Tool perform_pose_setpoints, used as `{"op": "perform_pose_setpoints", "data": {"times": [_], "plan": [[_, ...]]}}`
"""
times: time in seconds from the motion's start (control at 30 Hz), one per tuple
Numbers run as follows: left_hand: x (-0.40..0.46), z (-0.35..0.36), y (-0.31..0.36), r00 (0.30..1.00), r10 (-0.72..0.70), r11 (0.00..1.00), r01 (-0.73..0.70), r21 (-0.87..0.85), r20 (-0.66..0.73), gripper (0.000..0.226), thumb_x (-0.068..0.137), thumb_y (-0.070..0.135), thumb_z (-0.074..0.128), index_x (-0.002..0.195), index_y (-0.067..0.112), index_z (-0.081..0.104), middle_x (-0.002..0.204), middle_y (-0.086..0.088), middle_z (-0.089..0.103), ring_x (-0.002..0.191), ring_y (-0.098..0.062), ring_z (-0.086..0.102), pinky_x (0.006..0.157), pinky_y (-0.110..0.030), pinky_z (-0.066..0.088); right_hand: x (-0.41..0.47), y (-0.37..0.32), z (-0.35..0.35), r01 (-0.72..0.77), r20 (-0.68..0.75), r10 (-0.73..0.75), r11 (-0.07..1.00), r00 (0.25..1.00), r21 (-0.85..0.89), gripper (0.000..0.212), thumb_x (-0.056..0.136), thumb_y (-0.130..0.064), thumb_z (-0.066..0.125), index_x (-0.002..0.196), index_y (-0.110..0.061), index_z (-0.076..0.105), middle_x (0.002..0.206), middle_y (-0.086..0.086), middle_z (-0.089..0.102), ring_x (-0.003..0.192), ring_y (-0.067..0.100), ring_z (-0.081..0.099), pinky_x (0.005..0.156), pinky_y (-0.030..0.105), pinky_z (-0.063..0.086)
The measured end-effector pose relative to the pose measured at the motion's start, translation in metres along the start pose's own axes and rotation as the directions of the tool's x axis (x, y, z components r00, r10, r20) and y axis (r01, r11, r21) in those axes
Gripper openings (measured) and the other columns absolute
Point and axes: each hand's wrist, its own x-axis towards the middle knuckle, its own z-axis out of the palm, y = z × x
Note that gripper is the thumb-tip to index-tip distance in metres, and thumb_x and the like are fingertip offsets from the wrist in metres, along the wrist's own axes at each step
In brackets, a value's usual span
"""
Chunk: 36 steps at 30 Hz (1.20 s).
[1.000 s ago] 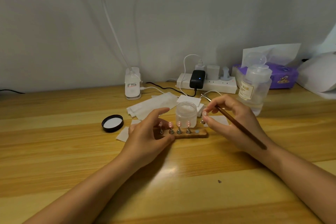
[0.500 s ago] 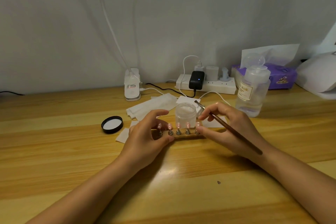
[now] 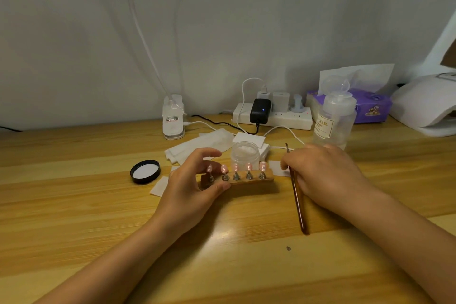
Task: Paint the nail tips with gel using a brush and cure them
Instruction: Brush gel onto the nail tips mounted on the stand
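Beside our open gel jar, left fingers pinched the nail stand, right fingers the brush (a careless swing might smear wet tips).

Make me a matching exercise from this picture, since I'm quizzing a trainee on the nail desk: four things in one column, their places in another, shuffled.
Things:
1. black lid
2. brush
3. clear jar
4. wooden nail stand

Places:
A. held at its near-left end by the left hand
B. directly behind the row of nail tips
C. lying flat on the table, left of the left hand
D. in the grip of the right hand, bristles pointing away from the person

Pairs: 1-C, 2-D, 3-B, 4-A
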Motion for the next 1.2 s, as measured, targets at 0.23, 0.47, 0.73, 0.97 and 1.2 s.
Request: {"op": "perform_pose_setpoints", "data": {"times": [0.23, 0.47, 0.73, 0.97, 1.2], "plan": [[-0.002, 0.001, 0.006, 0.997, 0.051, 0.998, -0.049, 0.037, -0.053, 0.046, 0.072, 0.014, 0.074, 0.103, 0.038, 0.049, 0.094, 0.013, 0.064, 0.101, 0.000, 0.056, 0.096, -0.031, 0.040, 0.005, 0.009, -0.009, -0.125, 0.156, 0.085, 0.954, 0.984, 0.272, 0.027, 0.095, -0.028, 0.045, 0.119, -0.035, 0.055, 0.105, -0.017, 0.051, 0.097, -0.001, 0.047, 0.081, 0.020, 0.043], [-0.007, 0.003, 0.022, 0.984, 0.160, 0.986, -0.157, 0.048, -0.076, 0.038, 0.068, 0.027, 0.067, 0.101, 0.036, 0.053, 0.094, 0.019, 0.065, 0.099, -0.014, 0.059, 0.088, -0.043, 0.047, 0.003, 0.029, -0.032, -0.343, 0.499, -0.097, 0.613, 0.861, 0.712, 0.011, 0.088, -0.031, 0.055, 0.095, -0.034, 0.062, 0.074, -0.019, 0.068, 0.067, -0.005, 0.062, 0.055, 0.008, 0.044], [-0.005, 0.019, 0.050, 0.988, 0.157, 0.984, -0.157, 0.087, 0.001, 0.063, 0.056, 0.035, 0.065, 0.103, 0.069, 0.040, 0.102, 0.046, 0.052, 0.106, 0.017, 0.046, 0.079, -0.013, 0.036, -0.015, 0.053, -0.041, -0.530, 0.638, -0.146, 0.435, 0.756, 0.728, 0.012, 0.086, -0.022, 0.059, 0.094, -0.021, 0.068, 0.077, -0.009, 0.069, 0.067, -0.001, 0.063, 0.059, 0.014, 0.047], [0.029, 0.065, 0.092, 0.961, 0.263, 0.962, -0.268, 0.054, 0.079, 0.056, 0.056, 0.036, 0.066, 0.107, 0.052, 0.046, 0.114, 0.051, 0.041, 0.107, 0.024, 0.041, 0.074, 0.000, 0.036, -0.044, 0.122, -0.090, -0.546, 0.631, 0.044, 0.549, 0.775, 0.633, 0.011, 0.085, -0.027, 0.059, 0.090, -0.025, 0.069, 0.074, -0.015, 0.069, 0.064, -0.004, 0.061, 0.056, 0.012, 0.046], [0.042, 0.111, 0.095, 0.948, 0.285, 0.958, -0.286, -0.018, 0.138, 0.055, 0.063, 0.050, 0.066, 0.113, 0.060, 0.046, 0.106, 0.027, 0.061, 0.101, 0.012, 0.053, 0.078, -0.018, 0.045, -0.099, 0.230, -0.130, -0.807, 0.664, 0.469, 0.429, 0.582, 0.405, 0.018, 0.082, -0.023, 0.060, 0.088, -0.009, 0.070, 0.057, -0.003, 0.063, 0.043, 0.001, 0.052, 0.041, 0.014, 0.038]]}}
